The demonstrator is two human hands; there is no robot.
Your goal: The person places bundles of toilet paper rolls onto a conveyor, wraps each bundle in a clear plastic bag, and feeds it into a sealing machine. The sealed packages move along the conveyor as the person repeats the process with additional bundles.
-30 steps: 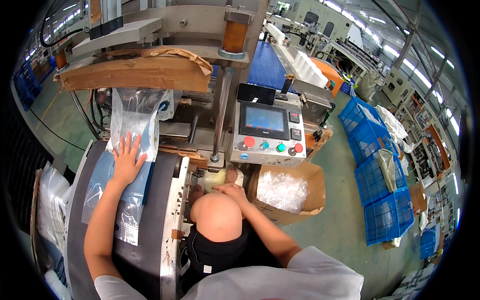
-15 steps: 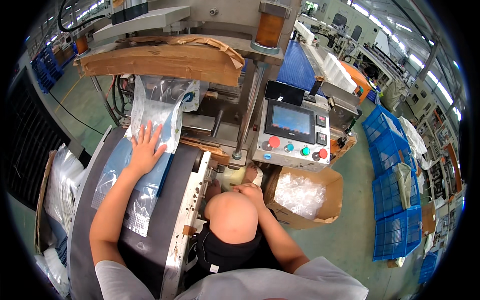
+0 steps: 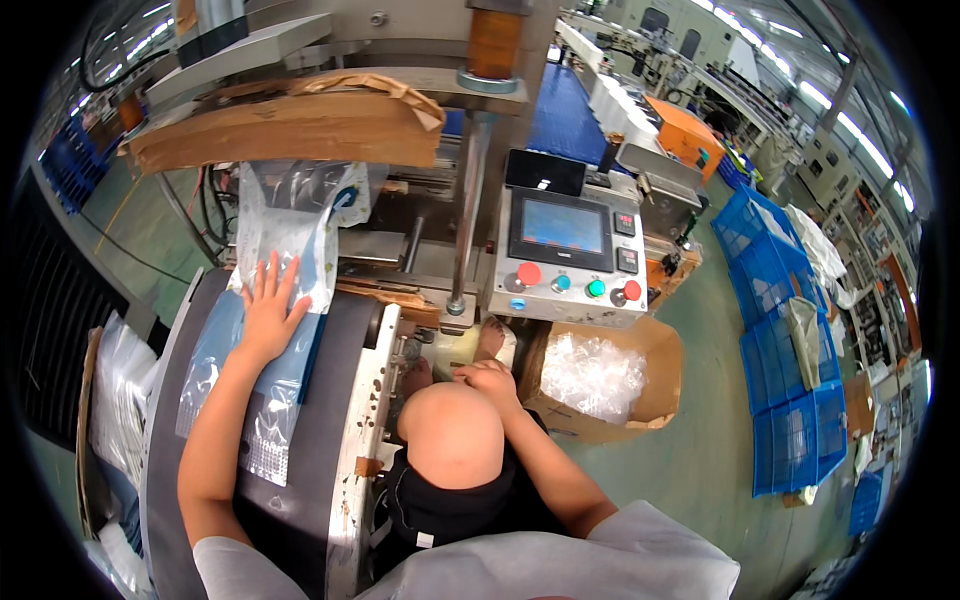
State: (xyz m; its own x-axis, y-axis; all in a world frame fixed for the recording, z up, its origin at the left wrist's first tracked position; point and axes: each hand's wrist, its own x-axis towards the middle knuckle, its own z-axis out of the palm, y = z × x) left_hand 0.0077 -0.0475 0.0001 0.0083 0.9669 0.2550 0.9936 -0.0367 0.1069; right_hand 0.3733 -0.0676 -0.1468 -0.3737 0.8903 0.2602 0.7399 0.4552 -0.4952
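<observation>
My left hand lies flat with its fingers spread on a clear and blue plastic bag. Beneath it, other plastic film or bags overlap on a dark conveyor belt. A clear bag section with a pale printed pattern runs from under my fingertips toward the machine, below a bar wrapped in brown cardboard. My right hand rests just beyond my bent knee. Its fingers are loosely curled together, partly hidden, with no object visible in them.
A control panel with a screen and coloured buttons stands right of the machine's metal post. Below it sits a cardboard box of crumpled clear film. Blue crates line the right side. More bags are stacked left of the belt.
My view has shifted slightly, so the machine and panel appear further left. The left hand stays spread on the bag, and the right hand stays by the knee.
</observation>
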